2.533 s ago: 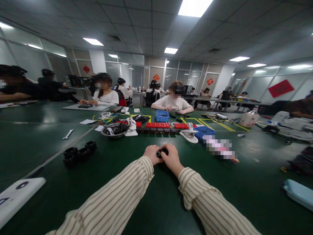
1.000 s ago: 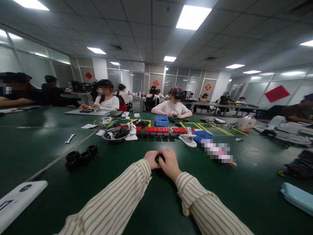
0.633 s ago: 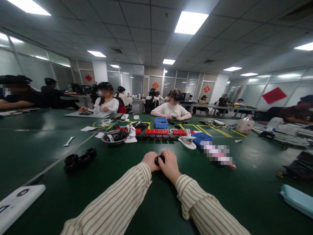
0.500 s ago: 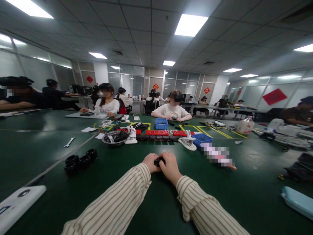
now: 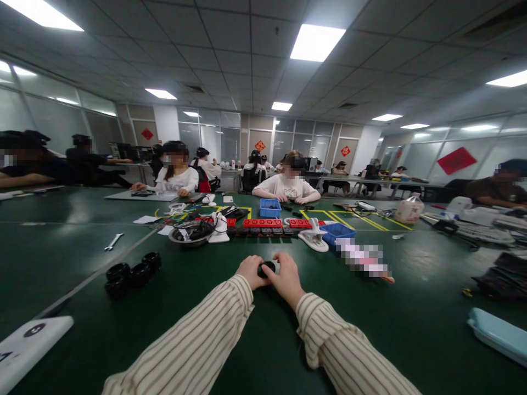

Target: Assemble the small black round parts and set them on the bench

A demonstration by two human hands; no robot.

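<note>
My left hand (image 5: pixel 250 270) and my right hand (image 5: pixel 286 278) meet over the green table (image 5: pixel 255 340), both curled around one small black round part (image 5: pixel 266 269). The part shows between my thumbs; most of it is covered by my fingers. Both forearms wear striped sleeves and reach out from the bottom of the view. A cluster of similar black round parts (image 5: pixel 130 272) lies on the table to my left, well apart from my hands.
Beyond my hands sit a metal bowl (image 5: pixel 188 232) of cables, red blocks (image 5: pixel 262 223) in a row, a white clamp (image 5: pixel 313 237) and blue bins (image 5: pixel 270 208). A wrench (image 5: pixel 113 241) lies left; a white device (image 5: pixel 28 344) near left; a light-blue case (image 5: pixel 496 333) right. People sit across the table.
My hands stay together on the black part, and the thumbs have parted slightly so more of it shows. The camera tilted up a little, so the table scene sits lower in the frame.
</note>
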